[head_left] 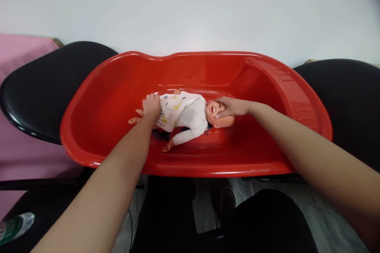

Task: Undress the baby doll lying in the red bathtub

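Doll [184, 116] position: lying on the floor of the red baby bathtub [118, 87], near its middle. Long axis runs left to right across the view, parallel to the tub's long side. Head points right, legs point left. The face is turned toward the camera and upward. The doll wears a white garment with small yellow and grey prints; one bare arm extends toward the near wall of the tub.

Left hand [151, 106]: laid over the doll's lower body at the hip and legs, fingers curled down on it. Grip state: closed on the doll's lower body.

Right hand [233, 106]: fingers spread across the top and side of the doll's head, thumb lying against the cheek. Grip state: cupped around the head, holding it.

Bathtub support: the tub rests across two black chair seats, one at left [41, 87] and one at right [353, 102]. A pink cloth [18, 51] lies at far left. A white wall [190, 8] stands behind the tub.
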A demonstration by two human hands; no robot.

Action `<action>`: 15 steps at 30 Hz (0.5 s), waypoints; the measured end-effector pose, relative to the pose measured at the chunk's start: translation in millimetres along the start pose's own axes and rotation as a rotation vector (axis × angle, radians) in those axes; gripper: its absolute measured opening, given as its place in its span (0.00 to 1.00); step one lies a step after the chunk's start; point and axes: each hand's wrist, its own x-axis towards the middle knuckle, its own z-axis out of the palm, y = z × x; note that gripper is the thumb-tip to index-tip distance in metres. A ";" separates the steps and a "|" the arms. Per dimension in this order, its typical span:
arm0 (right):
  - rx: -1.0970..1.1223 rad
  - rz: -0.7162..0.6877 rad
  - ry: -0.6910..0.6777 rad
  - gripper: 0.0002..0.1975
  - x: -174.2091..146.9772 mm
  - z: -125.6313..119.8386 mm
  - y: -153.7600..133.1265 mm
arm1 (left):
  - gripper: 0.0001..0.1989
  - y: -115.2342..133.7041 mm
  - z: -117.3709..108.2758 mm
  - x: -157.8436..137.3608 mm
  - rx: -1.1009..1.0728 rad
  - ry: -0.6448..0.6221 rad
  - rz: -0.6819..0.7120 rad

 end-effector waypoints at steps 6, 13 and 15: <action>-0.020 0.019 -0.004 0.38 4.0 0.0 5.6 | 0.11 -0.1 -7.5 11.7 -0.080 0.133 -0.087; -0.005 0.022 -0.013 0.38 3.2 -0.2 4.7 | 0.12 82.4 -22.6 4.1 -0.357 0.165 0.377; -0.004 0.028 -0.016 0.38 2.7 -0.2 4.1 | 0.13 97.1 -19.4 -6.3 -0.329 0.033 0.527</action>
